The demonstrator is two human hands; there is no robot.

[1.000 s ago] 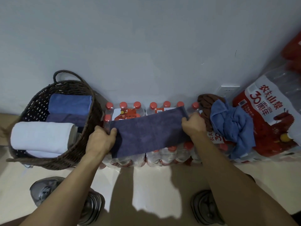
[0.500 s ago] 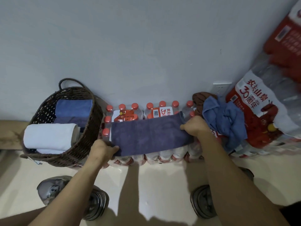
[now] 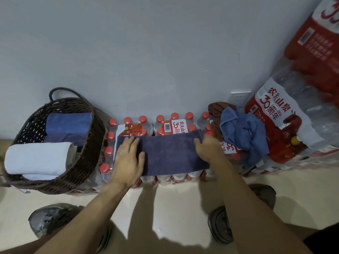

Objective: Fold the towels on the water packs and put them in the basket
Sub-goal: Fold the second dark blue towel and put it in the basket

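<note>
Since the earlier frame your left hand [image 3: 128, 158] moved from pinching the purple towel [image 3: 170, 154] to lying open and flat on it atop the water packs [image 3: 165, 125], your right hand [image 3: 208, 148] likewise spread, gripping nothing; smoothing outward before halving would have kept edges aligned.

"农夫山泉 30周年" on water pack [image 3: 271, 114]

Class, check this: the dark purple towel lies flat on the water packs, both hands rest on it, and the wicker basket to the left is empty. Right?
Not quite. The head view shows the basket already holds a rolled white towel and folded blue towels. The rest stands: the purple towel lies on the water packs under the left hand and right hand.
</note>
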